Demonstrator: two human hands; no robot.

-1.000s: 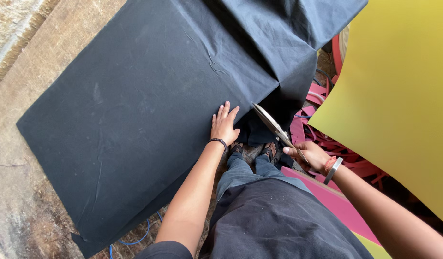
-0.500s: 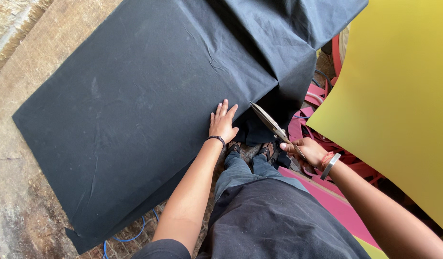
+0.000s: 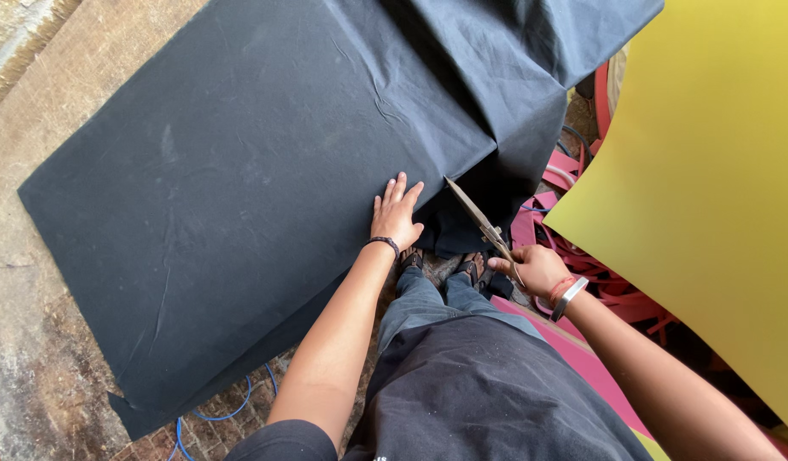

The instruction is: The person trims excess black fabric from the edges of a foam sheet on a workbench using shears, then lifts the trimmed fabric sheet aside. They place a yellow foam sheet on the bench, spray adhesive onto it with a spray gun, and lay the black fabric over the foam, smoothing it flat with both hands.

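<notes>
- Black cloth [image 3: 240, 196] lies spread flat over a wooden table [image 3: 35, 102], its far part bunched and hanging over the near-right edge; a big yellow sheet [image 3: 710, 188] stands off to the right, pink strips [image 3: 573, 248] heaped below it
- the left hand [image 3: 396, 218] rests palm down on the cloth's near edge, fingers spread and gripping nothing; pressing firmly right there, just beside the blades, should keep the fabric taut and unwrinkled
- the right hand [image 3: 535, 269] is closed around the handles of the scissors [image 3: 479, 224], whose blades point up-left and meet the cloth edge just right of the left fingertips
- a clean cut, I judge, wants long even strokes along one line, blades held low to the table; the pinning fingers should sit clear of the tips
</notes>
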